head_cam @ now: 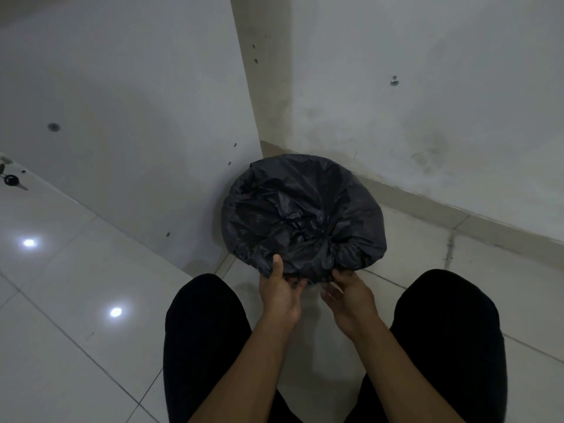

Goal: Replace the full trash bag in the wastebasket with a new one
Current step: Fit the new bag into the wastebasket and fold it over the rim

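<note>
While both hands work the near edge, the black trash bag (302, 215) sits stretched over the wastebasket (316, 290), which stands on the tiled floor (76, 300) in the corner where the two walls meet. Almost all of the basket is hidden under the plastic; only a pale sliver shows below the bag's hem between the hands. Left hand (282, 293): grip clamped on the bag's edge, thumb on top, fingers curled beneath. Right hand (351, 296): fingertips at the hem, grip looks pinched on the plastic, though the contact is partly hidden.

Plastic is gathered to a bunched centre and the interior isn't visible, so I can't tell whether this is the full bag about to come off or the new liner being seated. No second bag in view. My read: either peeling the hem off or tucking it down.

Small dark object (10, 180) lies on the floor far left, unrelated.
</note>
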